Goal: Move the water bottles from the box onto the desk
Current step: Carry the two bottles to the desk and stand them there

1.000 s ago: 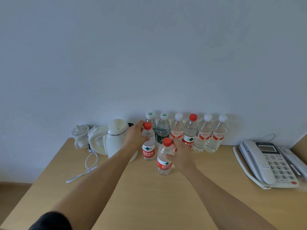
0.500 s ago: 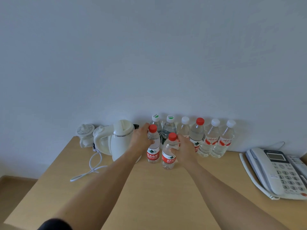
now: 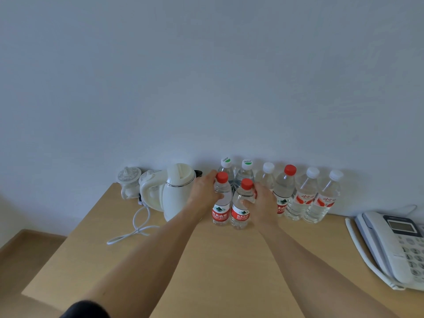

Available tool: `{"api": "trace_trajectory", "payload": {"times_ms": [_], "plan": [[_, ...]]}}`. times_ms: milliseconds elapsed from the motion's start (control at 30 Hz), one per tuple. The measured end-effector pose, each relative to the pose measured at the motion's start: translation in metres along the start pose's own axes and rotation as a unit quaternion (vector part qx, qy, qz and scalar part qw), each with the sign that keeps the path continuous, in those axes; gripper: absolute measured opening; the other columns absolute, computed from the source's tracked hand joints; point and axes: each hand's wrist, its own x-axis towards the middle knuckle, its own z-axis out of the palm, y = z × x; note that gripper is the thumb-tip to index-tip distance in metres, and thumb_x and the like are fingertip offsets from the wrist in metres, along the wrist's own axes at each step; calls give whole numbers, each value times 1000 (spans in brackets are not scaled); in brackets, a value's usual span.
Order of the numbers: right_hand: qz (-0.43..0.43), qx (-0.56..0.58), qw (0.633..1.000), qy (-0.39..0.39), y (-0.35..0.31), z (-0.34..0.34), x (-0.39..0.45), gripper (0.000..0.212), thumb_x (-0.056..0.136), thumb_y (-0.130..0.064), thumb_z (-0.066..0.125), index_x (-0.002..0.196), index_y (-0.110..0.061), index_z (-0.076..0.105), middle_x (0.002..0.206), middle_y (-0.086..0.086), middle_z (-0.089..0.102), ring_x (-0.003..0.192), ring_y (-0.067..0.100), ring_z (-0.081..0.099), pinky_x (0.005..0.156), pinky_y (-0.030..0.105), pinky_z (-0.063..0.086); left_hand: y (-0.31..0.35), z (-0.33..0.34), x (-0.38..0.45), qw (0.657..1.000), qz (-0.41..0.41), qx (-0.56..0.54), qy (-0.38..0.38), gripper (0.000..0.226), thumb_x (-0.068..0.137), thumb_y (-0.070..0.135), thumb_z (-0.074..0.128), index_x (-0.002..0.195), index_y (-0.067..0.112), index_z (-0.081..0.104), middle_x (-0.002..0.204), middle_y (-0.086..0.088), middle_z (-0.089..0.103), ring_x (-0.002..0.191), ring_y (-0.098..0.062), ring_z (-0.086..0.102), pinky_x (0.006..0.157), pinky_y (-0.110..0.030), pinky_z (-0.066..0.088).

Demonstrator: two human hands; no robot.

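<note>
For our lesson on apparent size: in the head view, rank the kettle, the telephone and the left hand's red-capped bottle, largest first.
1. telephone, though nearness inflates it
2. kettle
3. red-capped bottle

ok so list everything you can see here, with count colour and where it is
front water bottles: 2, clear with red caps and red labels, upright side by side on the desk, one in each hand
back-row bottles: 6, clear, caps green-and-white, white and one red, upright along the wall
kettle: 1, white, left of the bottles
small white lidded pot: 1, far left by the wall
white cord: 1, trailing from the kettle's base
telephone: 1, white and grey, right edge
desk: 1, light wood
left hand: grips the left front bottle
right hand: grips the right front bottle
</note>
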Motion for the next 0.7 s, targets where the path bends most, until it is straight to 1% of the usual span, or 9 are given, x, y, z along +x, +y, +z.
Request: {"api": "trace_trajectory", "payload": {"times_ms": [33,133,233,300,400,533,633,700], "plan": [[0,1,1000,4,0,1,0,39,76,-13,82,109,-11,61,95,6,60,89,23,56,73,31,38,0,0,1,1000,1,0,2,52,72,14,86,116,15,58,95,2,65,82,-14,53,65,-22,36],[-3,3,1000,21,2,3,-1,39,76,-14,83,107,-11,60,94,2,57,85,18,51,72,28,35,-1,2,2,1000,0,1,3,53,71,14,87,116,15,59,102,-1,70,83,-13,53,70,-25,39],[-1,4,1000,22,2,5,-2,40,77,-14,82,110,-10,59,97,3,58,89,18,51,74,29,35,-1,2,2,1000,-4,0,5,54,72,14,87,117,15,59,103,-2,70,83,-13,53,71,-25,40],[-1,5,1000,11,3,4,-2,41,77,-14,82,110,-10,59,98,5,58,90,20,52,75,30,35,-1,2,1,1000,-5,-2,4,53,72,15,87,117,16,59,103,-1,70,83,-13,54,69,-24,39],[-7,4,1000,5,5,1,-2,39,77,-13,82,108,-9,59,93,2,55,87,19,50,75,29,35,0,2,1,1000,-6,-6,1,52,72,15,87,116,17,59,101,1,69,85,-15,57,62,-18,36],[-7,4,1000,-3,5,-1,-1,39,76,-14,83,105,-9,58,91,0,53,86,18,48,74,29,34,1,1,-1,1000,-7,-8,1,51,72,14,87,114,17,59,100,2,69,83,-12,54,60,-16,34],[-7,8,1000,-9,4,-2,0,35,75,-15,83,96,-13,55,88,0,53,82,18,48,71,29,33,2,0,-2,1000,-11,-15,1,50,72,13,87,114,18,59,90,9,60,82,-12,54,58,-14,32],[-8,9,1000,-10,5,-2,1,35,74,-15,83,93,-14,54,86,0,53,80,18,48,70,29,33,3,0,-2,1000,-13,-17,-1,50,72,13,86,114,18,60,92,8,63,81,-11,54,56,-10,29]]}}
